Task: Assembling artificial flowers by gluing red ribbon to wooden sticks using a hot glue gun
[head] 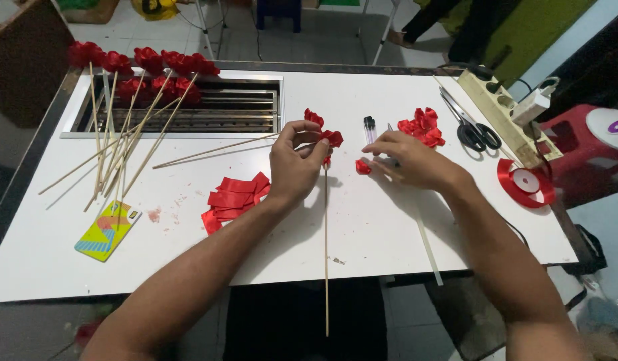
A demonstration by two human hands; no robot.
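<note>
My left hand [294, 164] pinches a partly made red ribbon flower [328, 136] at the top of a thin wooden stick [326, 254] that hangs down past the table's front edge. My right hand [413, 160] rests on the white table [188, 267] and its fingertips touch a small folded red ribbon piece [362, 167]. A long pale rod [429, 247] runs under that hand toward the near edge.
A pile of cut red ribbon pieces [232, 199] lies left of centre. Finished ribbon roses on sticks [138, 73] lie over a metal recess at back left. A lighter [369, 129], folded petals [423, 127], scissors [471, 127], a power strip [503, 110], a ribbon spool [525, 182] and a colourful card [108, 230] sit around.
</note>
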